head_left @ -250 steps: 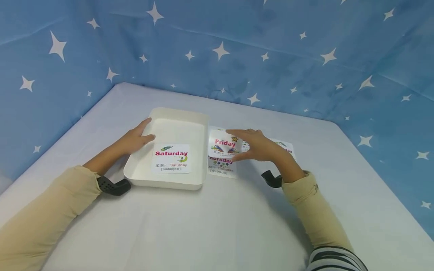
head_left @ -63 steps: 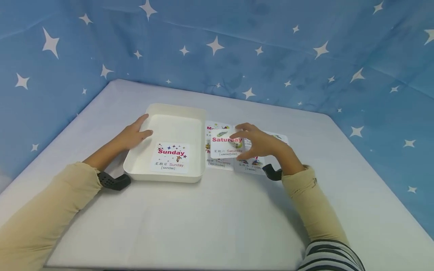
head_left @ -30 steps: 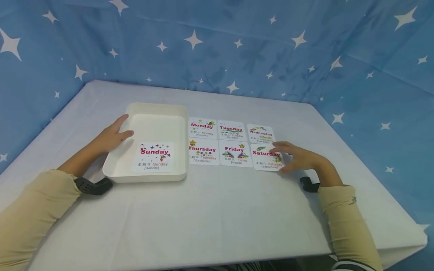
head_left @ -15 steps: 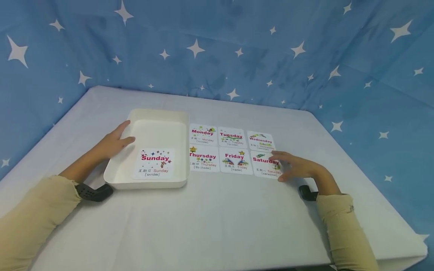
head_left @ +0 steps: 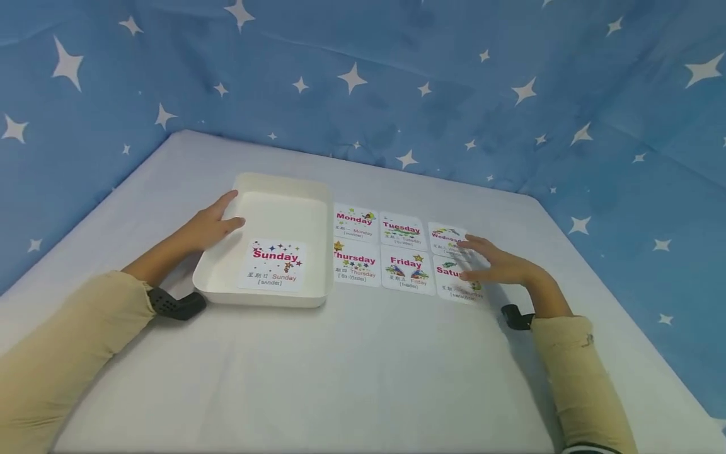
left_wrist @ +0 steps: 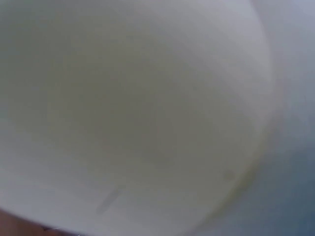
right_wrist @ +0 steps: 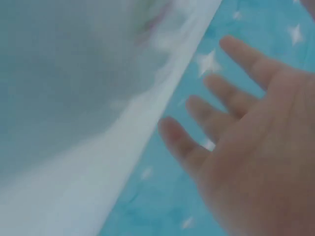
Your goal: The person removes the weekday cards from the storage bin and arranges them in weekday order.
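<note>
My left hand (head_left: 208,228) grips the left wall of a white tray (head_left: 280,211), the thumb reaching over the rim. A Sunday card (head_left: 273,266) lies face up inside, at the near end. Blurred pale tray wall (left_wrist: 142,98) fills most of the left wrist view. Over the Saturday card (head_left: 449,289), my right hand (head_left: 506,266) hovers with nothing in it. Its fingertips overlap that card and the Wednesday card (head_left: 442,234), hiding parts of both. In the right wrist view the fingers (right_wrist: 216,120) are spread and extended.
Right of the tray, the upper row has Monday (head_left: 355,226) and Tuesday (head_left: 403,232) cards before Wednesday. Below, Thursday (head_left: 357,261) and Friday (head_left: 407,270) cards lie left of Saturday. A white cloth covers the table (head_left: 340,372). Blue star-patterned fabric (head_left: 386,113) hangs behind.
My right hand held the Friday card, later the Saturday card, which now lies at the lower row's right end. It has let go and lifted. Sunday has become visible in the tray.
</note>
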`<state>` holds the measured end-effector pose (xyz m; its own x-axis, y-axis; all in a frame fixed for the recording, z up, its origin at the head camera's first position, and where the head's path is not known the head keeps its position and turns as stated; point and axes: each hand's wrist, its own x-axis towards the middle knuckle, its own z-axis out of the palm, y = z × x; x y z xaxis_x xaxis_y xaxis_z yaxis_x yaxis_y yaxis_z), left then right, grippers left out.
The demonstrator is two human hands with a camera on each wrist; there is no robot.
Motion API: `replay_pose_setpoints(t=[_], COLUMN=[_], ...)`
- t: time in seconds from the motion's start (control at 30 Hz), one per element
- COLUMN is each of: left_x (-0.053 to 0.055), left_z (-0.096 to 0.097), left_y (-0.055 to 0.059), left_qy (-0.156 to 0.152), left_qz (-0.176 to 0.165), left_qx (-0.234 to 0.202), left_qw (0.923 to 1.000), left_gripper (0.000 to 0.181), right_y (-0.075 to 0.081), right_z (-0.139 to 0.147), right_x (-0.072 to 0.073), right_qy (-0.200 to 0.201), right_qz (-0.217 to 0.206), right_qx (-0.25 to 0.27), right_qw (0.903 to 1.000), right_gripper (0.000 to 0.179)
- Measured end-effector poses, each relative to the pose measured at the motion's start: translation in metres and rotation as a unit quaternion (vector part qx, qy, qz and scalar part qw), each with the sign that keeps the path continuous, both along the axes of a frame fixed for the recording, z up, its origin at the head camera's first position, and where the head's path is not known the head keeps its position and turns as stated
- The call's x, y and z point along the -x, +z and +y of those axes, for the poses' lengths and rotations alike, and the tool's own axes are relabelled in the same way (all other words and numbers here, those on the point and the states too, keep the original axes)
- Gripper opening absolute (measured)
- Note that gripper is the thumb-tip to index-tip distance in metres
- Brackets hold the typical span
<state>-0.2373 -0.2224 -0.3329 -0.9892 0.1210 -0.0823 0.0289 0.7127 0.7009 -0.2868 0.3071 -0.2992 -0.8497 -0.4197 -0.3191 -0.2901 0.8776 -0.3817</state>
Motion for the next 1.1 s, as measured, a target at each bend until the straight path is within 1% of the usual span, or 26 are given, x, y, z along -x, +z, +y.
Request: replay_pose_setpoints(t=[0.1,0.13,0.2,0.27,0.33,0.4,0.47,0.53,0.6,0.63,0.7,0.77,0.83,0.93,1.03,1.1], left_x=[-0.002,0.0,0.002,0.003,0.004,0.005,0.004,0.004,0.003,0.004,0.005,0.007,0.009,0.01,0.008,0.005], left_z=[-0.001,0.001,0.003,0.003,0.002,0.002,0.003,0.002,0.001,0.002,0.004,0.004,0.004,0.002,0.001,0.0], left_y=[0.001,0.001,0.0,-0.002,-0.003,-0.003,-0.004,-0.004,-0.003,-0.003,-0.003,-0.002,-0.001,-0.001,-0.003,-0.003], left_qy=[0.007,0.007,0.01,0.015,0.02,0.023,0.025,0.027,0.03,0.029,0.026,0.023,0.02,0.019,0.022,0.024], left_qz=[-0.001,-0.002,-0.003,0.0,0.002,0.004,0.003,0.002,0.003,0.003,0.006,0.01,0.013,0.012,0.008,0.01], left_qx=[-0.001,-0.001,-0.003,-0.004,-0.006,-0.009,-0.013,-0.011,-0.007,-0.005,0.003,0.006,0.008,0.011,0.009,0.005], left_qw=[1.0,1.0,0.9999,0.9999,0.9998,0.9997,0.9996,0.9996,0.9995,0.9996,0.9996,0.9997,0.9997,0.9997,0.9997,0.9996], left_gripper=[0.071,0.071,0.071,0.07,0.07,0.069,0.069,0.069,0.068,0.068,0.068,0.068,0.068,0.068,0.068,0.069], right_y=[0.01,0.013,0.021,0.027,0.03,0.029,0.024,0.017,0.01,0.006,0.001,-0.002,-0.001,0.0,0.0,-0.001], right_z=[-0.042,-0.058,-0.097,-0.141,-0.183,-0.222,-0.252,-0.275,-0.29,-0.294,-0.297,-0.299,-0.301,-0.304,-0.307,-0.308], right_x=[0.014,0.016,0.02,0.02,0.016,0.008,-0.003,-0.015,-0.024,-0.028,-0.033,-0.035,-0.036,-0.036,-0.038,-0.04], right_qy=[0.027,0.035,0.056,0.077,0.107,0.14,0.18,0.221,0.255,0.267,0.279,0.283,0.284,0.287,0.283,0.278], right_qz=[0.019,0.025,0.04,0.062,0.086,0.102,0.104,0.09,0.074,0.069,0.066,0.079,0.086,0.079,0.069,0.072], right_qx=[-0.019,-0.028,-0.046,-0.063,-0.077,-0.092,-0.103,-0.117,-0.136,-0.147,-0.166,-0.175,-0.17,-0.16,-0.165,-0.169], right_qw=[0.9993,0.9987,0.9966,0.9931,0.9876,0.9806,0.9728,0.964,0.9545,0.9499,0.9436,0.9398,0.9398,0.9414,0.9424,0.9429], right_gripper=[0.086,0.087,0.087,0.087,0.086,0.086,0.09,0.098,0.106,0.109,0.112,0.112,0.111,0.11,0.109,0.109])
